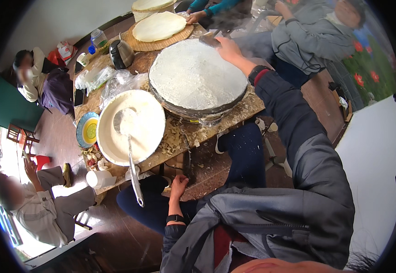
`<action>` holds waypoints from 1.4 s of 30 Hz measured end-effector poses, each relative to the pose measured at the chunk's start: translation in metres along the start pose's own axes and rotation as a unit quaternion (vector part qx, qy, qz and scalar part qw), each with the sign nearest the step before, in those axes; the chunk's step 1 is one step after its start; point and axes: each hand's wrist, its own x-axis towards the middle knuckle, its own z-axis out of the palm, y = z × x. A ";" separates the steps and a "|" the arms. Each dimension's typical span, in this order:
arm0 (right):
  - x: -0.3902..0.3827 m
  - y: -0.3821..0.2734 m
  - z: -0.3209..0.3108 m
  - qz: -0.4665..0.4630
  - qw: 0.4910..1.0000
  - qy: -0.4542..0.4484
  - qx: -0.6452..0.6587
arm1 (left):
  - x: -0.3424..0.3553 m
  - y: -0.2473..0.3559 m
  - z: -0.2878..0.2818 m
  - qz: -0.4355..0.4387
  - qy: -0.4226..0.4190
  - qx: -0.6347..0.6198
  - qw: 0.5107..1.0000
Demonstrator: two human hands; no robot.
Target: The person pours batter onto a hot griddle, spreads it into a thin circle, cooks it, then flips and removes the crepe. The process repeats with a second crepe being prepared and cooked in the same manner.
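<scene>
A thin pale pancake (198,73) covers the round griddle in front of me, its surface white and wet-looking. At the griddle's far right edge, my right hand (230,51) is closed around a dark flat scraper (210,41), which touches the pancake's rim. My left hand (179,186) hangs low beside my knee, fingers curled, with nothing visible in it. Left of the griddle stands a large white basin (101,148) of pale batter (139,113). A metal ladle (132,168) leans in it, handle hanging over the table edge toward me.
Across the table, another person's hands (195,17) touch a finished pancake (159,26) on a woven mat. A kettle (121,53), plastic bags (120,84), a blue-rimmed bowl (88,129) and a white tub (100,179) stand leftward. Scraps (175,139) litter the near edge. Several people sit around.
</scene>
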 end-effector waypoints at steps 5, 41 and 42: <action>0.044 -0.010 0.042 -0.003 0.997 -0.023 -0.080 | 0.007 0.001 -0.001 0.000 0.000 -0.016 1.000; -0.099 -0.057 0.013 -0.393 0.908 -0.084 0.117 | 0.006 0.014 0.001 0.024 0.012 0.059 0.998; -0.108 -0.052 0.008 -0.389 0.910 -0.088 0.113 | 0.005 0.014 0.001 0.033 0.010 0.063 0.997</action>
